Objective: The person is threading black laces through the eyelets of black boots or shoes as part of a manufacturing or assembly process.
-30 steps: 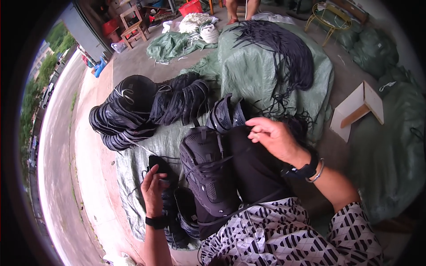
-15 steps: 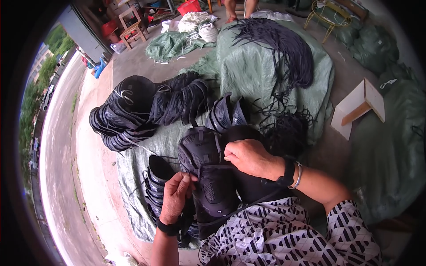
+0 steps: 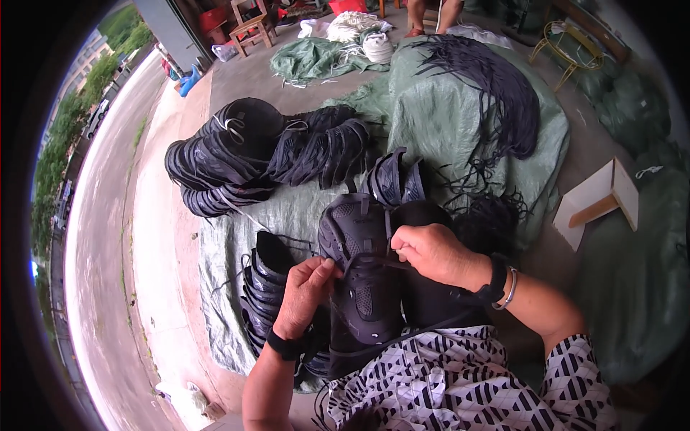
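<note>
A black shoe upper lies on my lap, toe end pointing away from me. My left hand grips its left edge with the fingers curled over it. My right hand pinches a thin black lace at the middle of the upper, over the eyelet area. Just left of my left hand sits a stack of black shoe uppers. A few more uppers stand directly beyond the one I hold.
Large piles of black uppers lie on a green tarp ahead to the left. A bundle of black laces drapes over a tarp-covered mound. A cardboard box sits at right. A person's legs show at the top.
My left hand came up from the stack at the left and took hold of the upper's edge. My right hand dropped from the far end to the middle and pinched the lace.
</note>
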Tool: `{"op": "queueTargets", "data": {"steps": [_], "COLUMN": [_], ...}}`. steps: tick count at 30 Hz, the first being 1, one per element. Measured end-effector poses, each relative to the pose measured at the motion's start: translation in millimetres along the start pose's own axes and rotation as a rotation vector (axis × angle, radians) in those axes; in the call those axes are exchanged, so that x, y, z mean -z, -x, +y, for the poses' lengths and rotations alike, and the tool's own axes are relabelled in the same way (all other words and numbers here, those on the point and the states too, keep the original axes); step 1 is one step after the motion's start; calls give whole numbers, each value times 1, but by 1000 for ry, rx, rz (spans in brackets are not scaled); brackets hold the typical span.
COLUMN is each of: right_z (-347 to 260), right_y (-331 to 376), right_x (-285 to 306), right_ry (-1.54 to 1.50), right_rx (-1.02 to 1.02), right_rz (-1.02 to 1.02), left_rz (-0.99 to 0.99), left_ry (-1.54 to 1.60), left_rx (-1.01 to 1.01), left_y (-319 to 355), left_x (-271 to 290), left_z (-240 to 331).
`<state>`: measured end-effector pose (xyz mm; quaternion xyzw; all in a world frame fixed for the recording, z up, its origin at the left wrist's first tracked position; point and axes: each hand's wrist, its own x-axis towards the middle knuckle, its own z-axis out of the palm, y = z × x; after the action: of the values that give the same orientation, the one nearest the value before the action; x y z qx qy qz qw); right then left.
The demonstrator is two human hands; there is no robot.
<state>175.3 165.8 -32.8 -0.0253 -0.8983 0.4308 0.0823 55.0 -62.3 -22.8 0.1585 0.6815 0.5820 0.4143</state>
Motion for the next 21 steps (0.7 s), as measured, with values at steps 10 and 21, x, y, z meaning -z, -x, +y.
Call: {"op": "queueTargets", "data": {"steps": [10,21], "right_z": [2,-15], "right_y": [-11,-22], "right_x": [12,28], "right_ry": [61,638], "right_rx": [127,643], "right_rz": [-84,-132], "left_rz": [216,-112], "left_ry": [-764,-1391], "left_rx": [-582,-1128], "left_y": [-18,-33], "left_x": [1,11], "left_z": [11,60]}}
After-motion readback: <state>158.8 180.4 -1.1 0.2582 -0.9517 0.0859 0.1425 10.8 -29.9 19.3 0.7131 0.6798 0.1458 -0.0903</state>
